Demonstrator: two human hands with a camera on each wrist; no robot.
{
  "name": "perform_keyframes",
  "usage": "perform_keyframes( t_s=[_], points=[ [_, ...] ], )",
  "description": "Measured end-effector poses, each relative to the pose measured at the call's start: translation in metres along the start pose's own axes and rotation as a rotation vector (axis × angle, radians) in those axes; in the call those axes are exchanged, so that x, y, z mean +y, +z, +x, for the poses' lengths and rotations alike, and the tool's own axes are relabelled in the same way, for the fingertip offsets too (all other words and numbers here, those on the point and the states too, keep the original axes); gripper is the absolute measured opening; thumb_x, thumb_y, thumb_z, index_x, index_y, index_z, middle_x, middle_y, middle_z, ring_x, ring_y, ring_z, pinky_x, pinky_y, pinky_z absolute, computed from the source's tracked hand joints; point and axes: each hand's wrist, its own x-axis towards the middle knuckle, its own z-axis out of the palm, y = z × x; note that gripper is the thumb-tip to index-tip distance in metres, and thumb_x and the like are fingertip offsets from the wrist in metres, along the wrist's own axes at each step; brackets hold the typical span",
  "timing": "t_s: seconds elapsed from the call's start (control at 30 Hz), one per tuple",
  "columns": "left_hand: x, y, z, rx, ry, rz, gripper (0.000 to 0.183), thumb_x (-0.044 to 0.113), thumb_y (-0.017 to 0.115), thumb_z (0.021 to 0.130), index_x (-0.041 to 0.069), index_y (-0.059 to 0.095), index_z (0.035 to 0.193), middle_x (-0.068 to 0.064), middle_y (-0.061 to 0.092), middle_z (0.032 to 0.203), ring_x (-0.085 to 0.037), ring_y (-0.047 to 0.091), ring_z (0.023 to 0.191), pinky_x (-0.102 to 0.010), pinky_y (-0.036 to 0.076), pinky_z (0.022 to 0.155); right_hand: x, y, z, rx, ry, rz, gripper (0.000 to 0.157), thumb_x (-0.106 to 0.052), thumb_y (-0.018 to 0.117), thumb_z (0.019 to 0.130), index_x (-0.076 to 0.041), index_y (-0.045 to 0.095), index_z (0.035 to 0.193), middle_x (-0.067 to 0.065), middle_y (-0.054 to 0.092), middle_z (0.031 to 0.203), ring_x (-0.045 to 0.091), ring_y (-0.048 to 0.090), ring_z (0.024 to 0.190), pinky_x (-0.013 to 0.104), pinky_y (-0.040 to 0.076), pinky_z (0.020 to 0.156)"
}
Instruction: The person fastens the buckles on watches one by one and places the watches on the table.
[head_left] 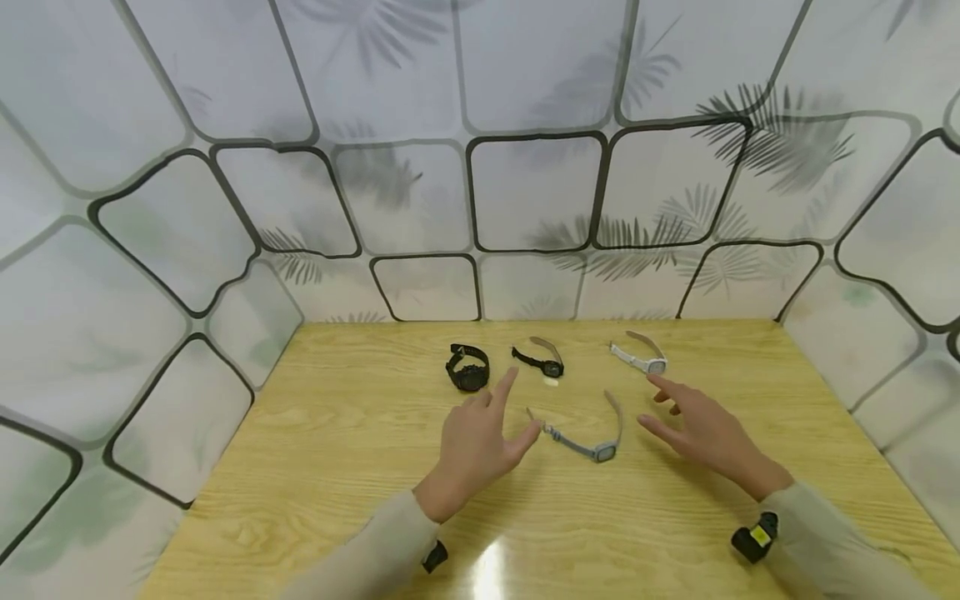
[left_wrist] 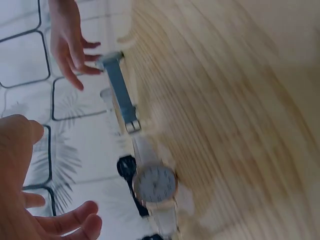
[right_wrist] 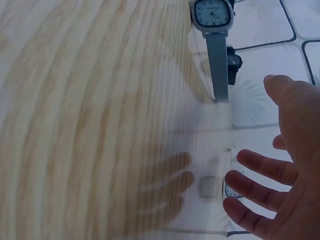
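My left hand (head_left: 480, 437) hovers over the table with its thumb and fingers spread, touching nothing. My right hand (head_left: 708, 429) is held just in front of a white watch (head_left: 637, 360), fingers loosely extended. Between the hands lies a blue-grey watch (head_left: 592, 450) with its strap laid out. Behind the left hand are a chunky black watch (head_left: 471, 375) and a slim black watch (head_left: 543, 363). In the left wrist view a watch with a round pale dial (left_wrist: 156, 185) and white strap also appears; the left hand mostly hides its place in the head view.
A light wood table (head_left: 330, 467) carries the watches. Patterned fabric walls (head_left: 420, 200) enclose its back and both sides. Black wrist-worn devices (head_left: 754, 537) sit at the sleeve cuffs.
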Motion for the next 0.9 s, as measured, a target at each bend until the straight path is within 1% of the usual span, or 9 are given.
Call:
perform_keyframes(
  t_s=[0.1,0.2,0.27,0.33,0.47,0.57,0.7,0.8,0.9],
  points=[
    [0.014,0.005,0.002,-0.074,-0.064,-0.078,0.08,0.062,0.062,0.095,0.013,0.043,0.156,0.001,0.057,0.065,-0.005,0.029,0.042,-0.019,0.023,0.036,-0.005,0.004,0.007,-0.008,0.0,0.014,0.07,-0.045,0.068,0.099,0.001,0.05,0.149,0.013,0.072,0.111,0.024,0.072,0.087,0.044,0.058,0.069],
    [0.027,0.011,0.003,-0.139,-0.146,-0.146,0.077,0.063,0.06,0.096,0.013,0.045,0.152,0.008,0.043,0.052,-0.003,0.022,0.038,-0.019,0.017,0.034,-0.009,0.009,0.013,-0.008,0.01,0.026,0.063,-0.043,0.068,0.1,0.0,0.055,0.145,0.004,0.074,0.1,0.012,0.069,0.077,0.034,0.056,0.062],
    [0.034,0.017,0.003,-0.164,-0.191,-0.179,0.074,0.062,0.06,0.096,0.011,0.049,0.149,0.01,0.035,0.047,-0.002,0.02,0.038,-0.02,0.016,0.035,-0.012,0.012,0.016,-0.004,0.015,0.034,0.059,-0.039,0.069,0.1,0.0,0.057,0.142,0.001,0.073,0.095,0.009,0.068,0.073,0.031,0.055,0.06],
    [0.039,0.024,0.003,-0.189,-0.24,-0.222,0.07,0.06,0.062,0.096,0.01,0.051,0.145,0.011,0.032,0.046,-0.002,0.02,0.036,-0.02,0.016,0.034,-0.015,0.015,0.018,-0.001,0.028,0.041,0.056,-0.036,0.071,0.099,0.001,0.059,0.139,-0.001,0.073,0.09,0.009,0.067,0.071,0.032,0.054,0.059],
    [0.049,0.032,0.005,-0.245,-0.341,-0.363,0.063,0.051,0.067,0.097,0.007,0.053,0.139,0.008,0.036,0.047,-0.004,0.025,0.034,-0.02,0.019,0.031,-0.019,0.019,0.022,0.005,0.043,0.064,0.051,-0.03,0.073,0.098,0.003,0.061,0.136,-0.001,0.073,0.086,0.011,0.067,0.069,0.035,0.055,0.059],
    [0.055,0.036,0.007,-0.274,-0.391,-0.439,0.057,0.045,0.07,0.096,0.004,0.054,0.133,0.004,0.043,0.049,-0.007,0.033,0.035,-0.022,0.025,0.032,-0.021,0.021,0.024,-0.001,0.058,0.073,0.049,-0.028,0.073,0.098,0.002,0.062,0.135,-0.001,0.073,0.085,0.012,0.067,0.069,0.035,0.056,0.059],
    [0.06,0.042,0.01,-0.305,-0.432,-0.474,0.053,0.041,0.072,0.096,0.002,0.055,0.128,0.0,0.05,0.055,-0.011,0.043,0.04,-0.026,0.033,0.036,-0.024,0.024,0.024,-0.012,0.087,0.079,0.047,-0.026,0.073,0.098,0.003,0.063,0.133,0.0,0.074,0.084,0.012,0.066,0.069,0.035,0.055,0.059],
    [0.063,0.047,0.011,-0.319,-0.447,-0.489,0.052,0.04,0.073,0.095,0.003,0.055,0.126,-0.001,0.051,0.058,-0.013,0.046,0.042,-0.027,0.036,0.037,-0.024,0.027,0.024,-0.025,0.111,0.091,0.047,-0.026,0.072,0.098,0.003,0.063,0.133,-0.001,0.074,0.084,0.011,0.065,0.069,0.035,0.055,0.06],
    [0.065,0.05,0.013,-0.319,-0.449,-0.502,0.05,0.038,0.073,0.096,0.002,0.055,0.126,-0.001,0.051,0.058,-0.013,0.047,0.041,-0.026,0.036,0.037,-0.025,0.029,0.025,-0.036,0.125,0.103,0.047,-0.025,0.072,0.098,0.004,0.063,0.134,-0.002,0.073,0.083,0.01,0.064,0.069,0.036,0.055,0.061]
  ],
)
